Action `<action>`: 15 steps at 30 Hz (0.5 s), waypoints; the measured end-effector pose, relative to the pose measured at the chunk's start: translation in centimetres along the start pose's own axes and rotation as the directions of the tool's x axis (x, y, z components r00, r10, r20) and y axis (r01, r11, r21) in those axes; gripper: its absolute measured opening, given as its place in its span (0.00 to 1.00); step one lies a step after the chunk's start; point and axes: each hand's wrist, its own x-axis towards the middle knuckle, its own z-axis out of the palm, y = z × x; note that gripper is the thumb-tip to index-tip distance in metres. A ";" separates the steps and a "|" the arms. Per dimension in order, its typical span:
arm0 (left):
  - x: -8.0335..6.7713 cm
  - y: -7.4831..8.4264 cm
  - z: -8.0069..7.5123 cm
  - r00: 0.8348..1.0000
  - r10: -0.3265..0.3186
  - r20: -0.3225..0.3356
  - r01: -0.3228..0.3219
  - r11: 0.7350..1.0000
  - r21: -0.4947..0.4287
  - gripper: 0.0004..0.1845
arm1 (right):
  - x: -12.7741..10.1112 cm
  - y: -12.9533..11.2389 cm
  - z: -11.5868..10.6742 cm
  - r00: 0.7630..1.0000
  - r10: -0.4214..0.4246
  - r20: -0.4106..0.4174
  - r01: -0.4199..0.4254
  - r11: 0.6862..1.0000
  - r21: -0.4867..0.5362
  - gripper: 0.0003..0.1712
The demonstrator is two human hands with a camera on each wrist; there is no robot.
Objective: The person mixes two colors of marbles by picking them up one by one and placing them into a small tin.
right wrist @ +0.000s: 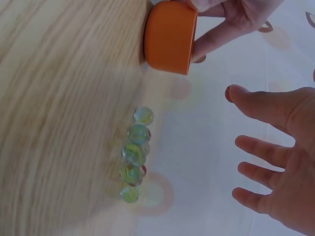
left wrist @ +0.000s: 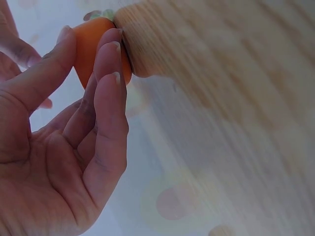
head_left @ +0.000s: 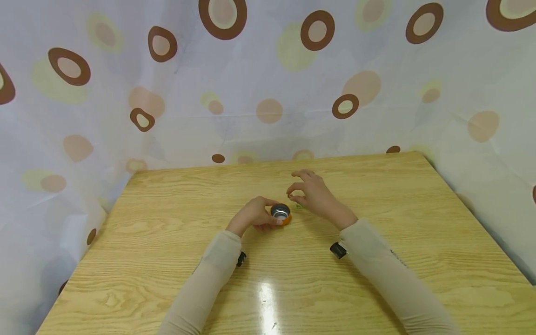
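A small orange cup (head_left: 286, 222) with a shiny metal inside stands on the wooden table, mouth up. My left hand (head_left: 254, 215) grips its side, thumb on one side and fingers round the other, as the left wrist view also shows. Just right of the cup and above the table, my right hand (head_left: 315, 193) pinches a small reddish marble (right wrist: 228, 93) between thumb and index finger, mostly hidden by the fingertips. Its other fingers are spread. Several clear glass marbles (right wrist: 133, 154) with green, yellow and red swirls lie in a cluster beside the cup, partly hidden under that hand in the head view.
The light wooden table (head_left: 176, 260) reaches back to a white curtain (head_left: 247, 125) with brown and yellow spots, which also hangs at both sides. A black wrist device (head_left: 338, 250) shows under the right sleeve.
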 end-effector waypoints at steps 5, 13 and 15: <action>0.0 0.0 0.0 1.000 0.010 0.003 -0.010 1.000 -0.001 0.35 | 0.0 -0.6 0.4 0.999 -0.028 0.020 0.028 1.000 0.007 0.06; 0.0 0.0 0.0 1.000 0.006 0.001 -0.006 1.000 0.000 0.35 | 0.1 -1.3 0.4 0.998 -0.056 0.029 0.056 0.998 0.002 0.06; 0.0 -0.1 0.0 1.000 0.005 0.001 -0.005 1.000 -0.001 0.34 | 0.1 -1.4 0.5 0.998 -0.062 0.032 0.062 0.998 -0.005 0.06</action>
